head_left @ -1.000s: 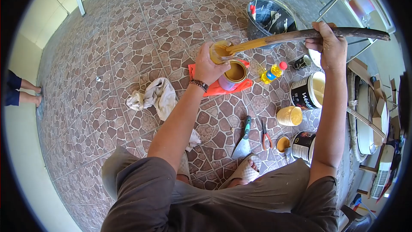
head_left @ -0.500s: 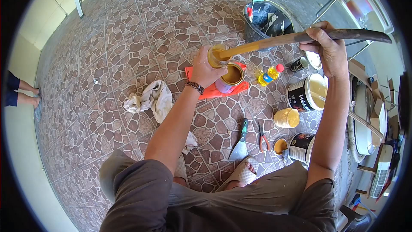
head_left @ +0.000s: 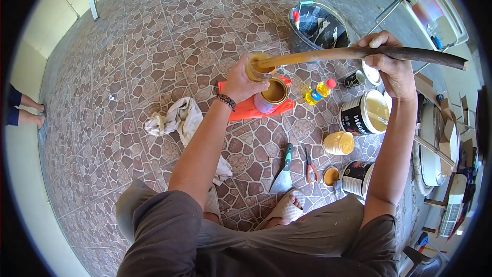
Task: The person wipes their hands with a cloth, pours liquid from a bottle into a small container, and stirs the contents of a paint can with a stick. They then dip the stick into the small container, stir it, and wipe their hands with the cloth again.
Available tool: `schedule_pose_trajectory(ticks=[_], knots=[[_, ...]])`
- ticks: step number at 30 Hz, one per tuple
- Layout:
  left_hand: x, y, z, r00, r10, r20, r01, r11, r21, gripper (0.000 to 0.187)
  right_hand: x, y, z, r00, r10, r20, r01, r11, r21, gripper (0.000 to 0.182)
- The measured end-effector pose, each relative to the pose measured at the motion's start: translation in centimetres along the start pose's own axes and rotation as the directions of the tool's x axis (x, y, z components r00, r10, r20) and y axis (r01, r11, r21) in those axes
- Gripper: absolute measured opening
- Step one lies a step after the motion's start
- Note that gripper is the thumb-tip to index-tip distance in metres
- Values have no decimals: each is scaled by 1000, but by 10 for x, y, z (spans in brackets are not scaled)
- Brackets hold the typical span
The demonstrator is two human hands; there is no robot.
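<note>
Small can (head_left: 258, 67) gripped in left hand (head_left: 240, 83) at upper centre; long stick (head_left: 359, 54), tip apparently inside it, clasped by right hand (head_left: 392, 69); open paint tin (head_left: 271, 96) just below.

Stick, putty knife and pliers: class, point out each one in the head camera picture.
Stick (head_left: 359, 53), head view, bare middle of the shaft.
Putty knife (head_left: 281, 181), head view, flat metal blade.
Pliers (head_left: 309, 164), head view, red handles.
</note>
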State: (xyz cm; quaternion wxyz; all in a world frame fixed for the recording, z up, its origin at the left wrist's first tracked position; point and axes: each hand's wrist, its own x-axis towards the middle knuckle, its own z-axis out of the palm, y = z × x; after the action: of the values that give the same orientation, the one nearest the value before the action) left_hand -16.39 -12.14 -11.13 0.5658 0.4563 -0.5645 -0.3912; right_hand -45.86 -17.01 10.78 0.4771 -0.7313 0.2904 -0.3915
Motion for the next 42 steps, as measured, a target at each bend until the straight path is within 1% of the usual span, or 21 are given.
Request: schedule_pose_trajectory(ticks=[1,3,4,5,7,9,11,13,14,16,17,18,20,22,24,28,30,33,39,42], knots=[[1,3,-2,998,-37,56,36,999,16,68,0,1,-1,1000,-2,2,2,1000,-2,25],[4,5,-4,997,-54,63,55,998,-13,68,-1,3,-3,1000,-3,-17,4,996,88,24],[4,5,-4,995,-74,71,77,996,-42,68,-1,4,-3,1000,-2,-16,4,996,88,24],[4,6,-4,995,-75,71,78,996,-42,68,0,5,-4,1000,-5,0,5,996,90,24],[4,8,-4,995,-46,88,56,992,-115,67,0,5,-3,1000,-9,16,7,996,91,24],[8,8,-6,992,-46,115,58,993,-104,68,-1,3,3,997,-74,31,71,993,96,25],[9,7,-6,989,-42,142,56,994,-96,68,0,2,3,996,-80,47,74,991,110,25],[9,13,-4,985,-57,164,91,974,-207,66,1,0,2,994,-77,78,67,989,133,25],[14,17,-4,987,-34,160,68,975,-212,66,0,-2,1,994,-76,76,67,990,121,24],[10,20,-6,980,-46,193,88,972,-217,62,-1,-5,1,992,-98,83,87,988,128,24],[10,20,-7,979,-62,194,97,979,-178,62,-2,-4,-3,993,-85,77,76,991,109,24],[9,22,-8,978,-74,194,110,978,-180,62,-3,-5,-7,995,-70,71,63,994,90,24],[11,27,-11,971,-77,228,113,982,-150,63,-5,-9,-8,997,-55,55,49,993,112,24],[11,22,-13,967,-104,231,142,977,-157,63,-6,-11,-17,998,-45,35,42,996,82,24],[11,19,-14,976,-52,212,72,994,-84,64,-7,-13,-24,998,-49,46,46,997,65,23],[11,16,-17,970,-96,224,123,986,-108,63,-10,-14,-32,997,-59,50,55,995,86,23],[11,16,-18,965,-117,233,135,989,-61,64,-11,-12,-36,997,-61,42,58,995,79,24],[11,15,-18,973,-92,214,109,992,-67,63,-11,-10,-38,998,-55,33,53,996,78,23],[10,12,-18,973,-140,183,150,988,-39,65,-11,-6,-43,999,-53,10,51,991,127,22],[10,11,-17,978,-129,166,136,990,-28,67,-11,-6,-43,998,-60,14,57,985,163,22]])
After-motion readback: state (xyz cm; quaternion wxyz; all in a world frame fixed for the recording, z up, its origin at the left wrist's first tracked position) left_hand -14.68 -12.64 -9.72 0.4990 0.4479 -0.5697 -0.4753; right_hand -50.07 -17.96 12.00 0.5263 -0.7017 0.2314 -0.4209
